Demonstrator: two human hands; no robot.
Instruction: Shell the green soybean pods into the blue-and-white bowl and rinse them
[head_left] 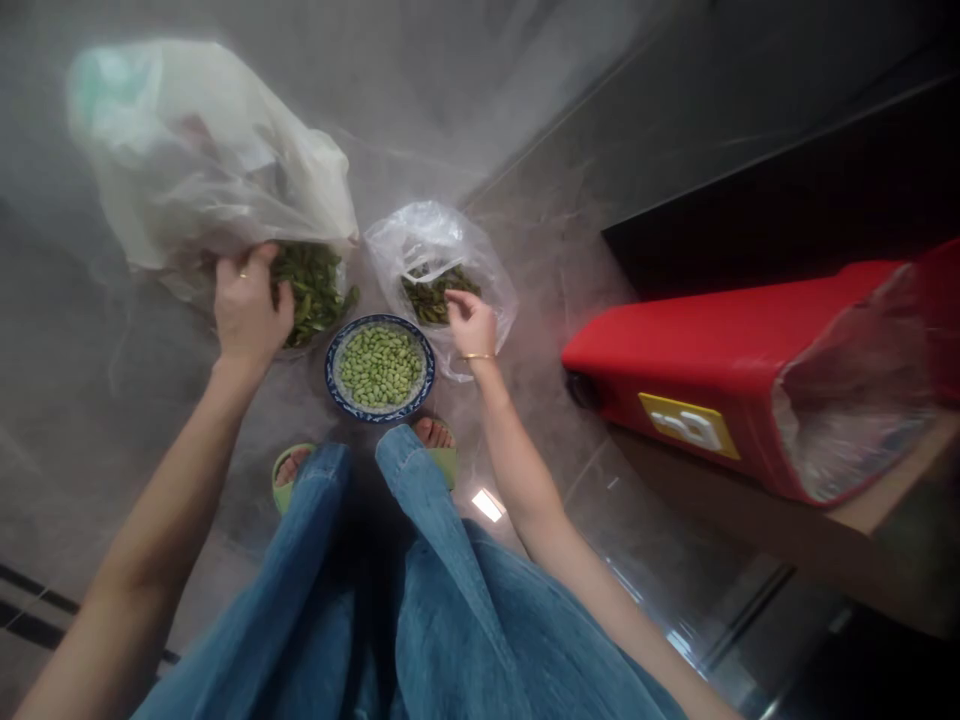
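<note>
My left hand [251,305] is at the mouth of a large white plastic bag [225,170], beside the green bean pods [307,290] spilling from it. Its thumb and index finger are apart, and the other fingertips are partly hidden against the bag. Over a smaller clear plastic bag [491,260] holding darker pods or empty hulls [431,295], my right hand [472,322] has its fingers drawn together. Whatever lies between those fingertips is too small to make out. Between the two hands, a blue-and-white bowl [330,385] on the floor holds shelled green beans [381,368].
My feet in green sandals [283,490] are close behind the bowl, below my denim-covered knees. On the right, a red bin [675,330] with a yellow label and a plastic liner lies near a dark wall panel. The floor [540,210] is grey and shiny.
</note>
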